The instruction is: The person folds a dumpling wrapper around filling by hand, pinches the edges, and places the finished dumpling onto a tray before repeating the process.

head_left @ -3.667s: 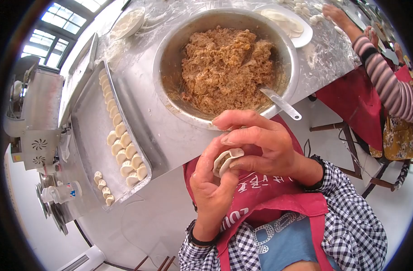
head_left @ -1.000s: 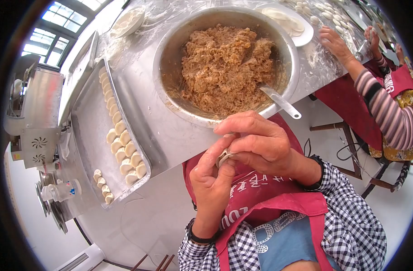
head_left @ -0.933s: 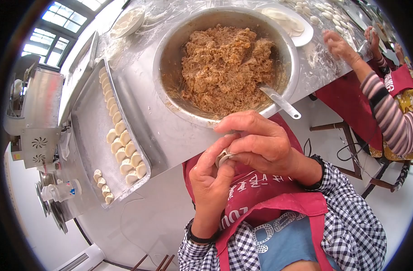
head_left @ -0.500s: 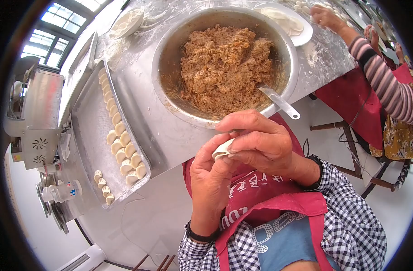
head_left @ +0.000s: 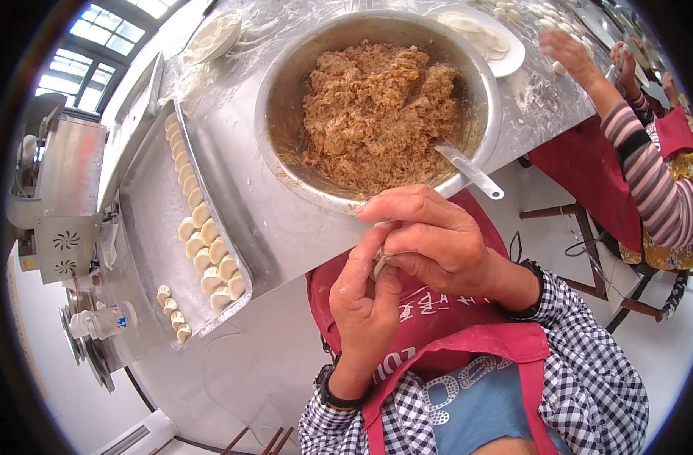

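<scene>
Both hands meet just below the near rim of the big metal bowl (head_left: 489, 83). My left hand (head_left: 364, 299) pinches a small pale dumpling (head_left: 379, 263) between thumb and fingers. My right hand (head_left: 437, 246) grips the same dumpling from the other side, its fingers covering most of it. Brown minced filling (head_left: 377, 114) heaps up in the bowl, and a metal spatula (head_left: 471, 172) leans on its right rim. Left of the bowl, a metal tray (head_left: 153, 227) holds rows of folded dumplings (head_left: 210, 258).
A white plate of round wrappers (head_left: 486, 42) is behind the bowl at right. A flour bowl (head_left: 212, 38) stands at the back left. Another person's hand (head_left: 570, 54) is over the floury table at the upper right. A stool (head_left: 581, 227) stands below.
My left hand has shifted slightly right and closed further around the dumpling, of which less shows now. The other person's striped arm has moved a little.
</scene>
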The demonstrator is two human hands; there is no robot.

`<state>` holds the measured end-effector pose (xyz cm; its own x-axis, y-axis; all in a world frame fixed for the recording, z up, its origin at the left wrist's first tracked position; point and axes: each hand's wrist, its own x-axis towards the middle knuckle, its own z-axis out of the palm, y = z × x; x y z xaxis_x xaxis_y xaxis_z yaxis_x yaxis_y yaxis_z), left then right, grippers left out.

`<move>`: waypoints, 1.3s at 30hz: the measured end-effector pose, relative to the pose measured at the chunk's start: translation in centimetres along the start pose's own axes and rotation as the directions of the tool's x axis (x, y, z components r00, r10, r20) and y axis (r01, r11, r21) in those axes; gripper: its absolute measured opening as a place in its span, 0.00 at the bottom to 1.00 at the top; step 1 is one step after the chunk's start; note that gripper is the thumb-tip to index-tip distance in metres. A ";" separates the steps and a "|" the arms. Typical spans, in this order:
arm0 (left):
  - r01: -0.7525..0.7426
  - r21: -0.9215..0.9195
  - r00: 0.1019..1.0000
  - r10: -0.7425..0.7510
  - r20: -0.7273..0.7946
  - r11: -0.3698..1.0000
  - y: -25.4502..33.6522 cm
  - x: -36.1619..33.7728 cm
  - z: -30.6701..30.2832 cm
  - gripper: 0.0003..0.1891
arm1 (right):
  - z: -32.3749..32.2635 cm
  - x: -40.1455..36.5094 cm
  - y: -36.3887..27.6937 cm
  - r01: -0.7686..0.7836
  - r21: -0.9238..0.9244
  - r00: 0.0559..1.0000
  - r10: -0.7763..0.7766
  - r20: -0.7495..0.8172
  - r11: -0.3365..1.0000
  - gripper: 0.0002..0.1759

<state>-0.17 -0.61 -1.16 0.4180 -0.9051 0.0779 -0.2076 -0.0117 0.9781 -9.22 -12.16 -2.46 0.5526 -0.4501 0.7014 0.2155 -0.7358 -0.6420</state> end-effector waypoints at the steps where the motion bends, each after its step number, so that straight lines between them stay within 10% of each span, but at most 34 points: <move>1: 0.000 0.000 1.000 0.000 0.001 1.000 0.0 0.0 -0.1 0.22 | -0.1 0.0 0.1 0.000 0.000 1.000 0.000 0.000 1.000 0.07; 13: 0.077 -0.193 0.994 -0.090 -0.056 0.978 0.3 0.4 0.2 0.23 | 0.0 -0.3 0.1 -0.036 0.072 0.999 0.036 0.002 0.997 0.08; 21: 0.230 -0.738 0.959 -0.278 0.060 0.635 -0.7 0.4 0.1 0.20 | 0.4 -0.3 -0.1 -0.075 0.093 0.991 0.085 -0.101 0.993 0.07; 31: 0.186 -0.406 0.974 -0.222 -0.044 0.895 0.1 0.2 0.4 0.19 | 0.1 -0.3 0.1 -0.041 0.025 0.998 0.042 -0.040 0.999 0.07; 33: 0.026 -0.020 0.996 -0.027 -0.084 0.999 0.2 0.1 0.5 0.20 | -0.3 -0.2 0.2 0.023 0.009 0.999 -0.023 0.035 1.000 0.09; 39: 0.053 -0.013 0.997 -0.053 -0.048 0.999 0.3 0.2 -0.1 0.22 | -0.1 0.0 -0.2 -0.052 0.050 0.998 0.053 -0.015 0.997 0.11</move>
<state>-0.08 -0.71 -0.88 0.4708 -0.8816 0.0351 -0.1739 -0.0537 0.9833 -9.33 -12.10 -2.26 0.5509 -0.4961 0.6711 0.2267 -0.6850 -0.6924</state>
